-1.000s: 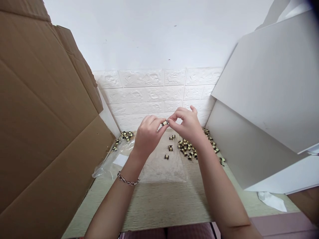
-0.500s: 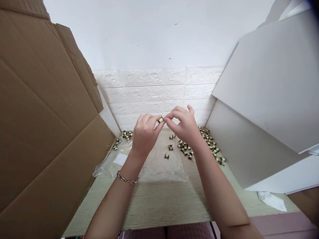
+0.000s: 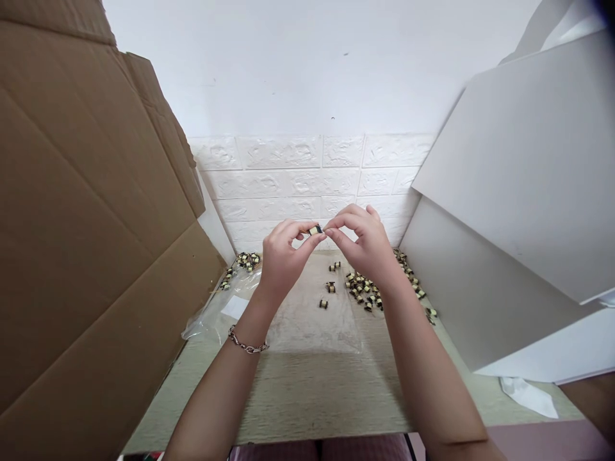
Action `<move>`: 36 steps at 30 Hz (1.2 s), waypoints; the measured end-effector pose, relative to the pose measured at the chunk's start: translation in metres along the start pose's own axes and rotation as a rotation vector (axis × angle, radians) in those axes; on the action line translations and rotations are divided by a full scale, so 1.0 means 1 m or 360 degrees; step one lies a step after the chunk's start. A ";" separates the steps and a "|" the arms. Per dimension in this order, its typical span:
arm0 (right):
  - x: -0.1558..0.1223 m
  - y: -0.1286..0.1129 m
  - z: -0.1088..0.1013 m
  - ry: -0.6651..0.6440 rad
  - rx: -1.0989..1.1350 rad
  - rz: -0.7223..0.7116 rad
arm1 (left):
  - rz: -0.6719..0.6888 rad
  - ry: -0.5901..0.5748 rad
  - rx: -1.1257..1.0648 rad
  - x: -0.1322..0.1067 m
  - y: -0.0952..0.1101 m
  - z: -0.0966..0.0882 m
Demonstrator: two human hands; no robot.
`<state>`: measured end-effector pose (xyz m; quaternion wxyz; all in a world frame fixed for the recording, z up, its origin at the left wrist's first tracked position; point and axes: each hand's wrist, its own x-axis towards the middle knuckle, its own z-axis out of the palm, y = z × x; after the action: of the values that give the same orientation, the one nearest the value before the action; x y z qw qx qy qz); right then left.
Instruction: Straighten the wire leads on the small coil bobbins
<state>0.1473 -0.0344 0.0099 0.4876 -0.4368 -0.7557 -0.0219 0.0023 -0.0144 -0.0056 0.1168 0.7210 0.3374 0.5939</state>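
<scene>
My left hand pinches a small transformer between thumb and forefinger, held above the table. It has a yellow wrapped middle and dark ends, and a thin lead seems to stick out on its left. The thumb and forefinger of my right hand are pinched together at the transformer's right end; what is between them is too small to make out. Below, three similar transformers lie spaced out on a clear plastic bag.
A heap of transformers lies at the right, partly behind my right forearm. A smaller pile sits at the back left. Cardboard walls the left side, white panels the right. A white scrap lies front right.
The transformer has turned a little in my left fingers, and its dark end now faces my right hand. My right fingertips have shifted slightly right. The whole view has moved a little.
</scene>
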 end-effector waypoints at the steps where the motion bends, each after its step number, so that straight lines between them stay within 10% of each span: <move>1: 0.000 0.000 0.000 0.0003 0.0007 -0.0003 | -0.0080 -0.0006 -0.0079 0.000 0.000 0.000; 17: -0.003 -0.007 0.018 0.0512 -0.0222 -0.0167 | -0.0943 -0.0219 -0.1653 0.000 -0.003 0.016; 36: -0.003 0.004 0.033 0.0719 -0.0707 -0.0569 | -0.1241 -0.0262 -0.2166 -0.005 -0.006 0.022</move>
<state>0.1268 -0.0186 -0.0110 0.5241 -0.3771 -0.6700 -0.3663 0.0201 -0.0077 -0.0190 0.7569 0.3625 0.1185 0.5307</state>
